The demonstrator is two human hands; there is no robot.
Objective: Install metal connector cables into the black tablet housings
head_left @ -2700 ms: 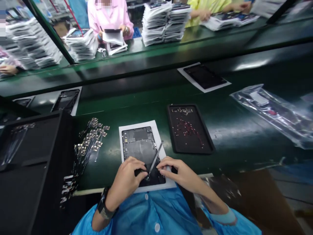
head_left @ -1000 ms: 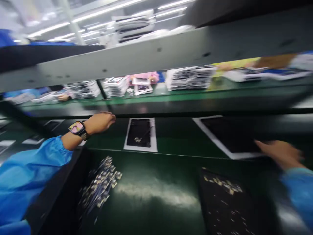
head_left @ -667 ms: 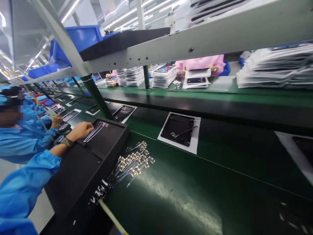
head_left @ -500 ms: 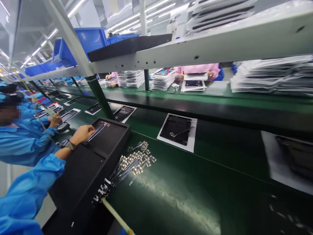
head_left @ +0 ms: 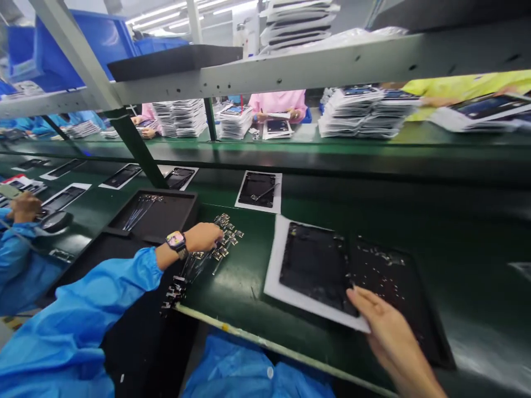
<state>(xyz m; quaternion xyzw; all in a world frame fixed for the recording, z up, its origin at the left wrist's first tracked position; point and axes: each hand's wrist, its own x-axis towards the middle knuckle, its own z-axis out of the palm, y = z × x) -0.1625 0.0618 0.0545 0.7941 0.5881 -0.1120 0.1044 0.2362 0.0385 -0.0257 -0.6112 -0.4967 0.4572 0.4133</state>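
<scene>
My left hand (head_left: 203, 237), with a watch on its wrist, is at a pile of small circuit boards with flat cables (head_left: 226, 237) on the green bench. Its fingers are bent and pressed together; whatever lies between the fingertips is hidden. My right hand (head_left: 385, 326) grips the lower right corner of a black tablet housing (head_left: 317, 265), thumb on top, together with the white sheet (head_left: 276, 276) under it. Right beside the housing lies a black tray (head_left: 415, 298) dotted with tiny bright parts, partly behind my right hand.
A black box (head_left: 174, 213) with several cabled boards stands at left. Another housing (head_left: 259, 188) lies on its sheet farther back. A green post (head_left: 139, 152) and a white shelf beam (head_left: 290, 77) cross above the bench. A co-worker's hand (head_left: 25, 207) is at far left.
My left hand has moved from the black box to the pile of boards. My view has swung right, and my right hand now shows, holding a housing with its sheet.
</scene>
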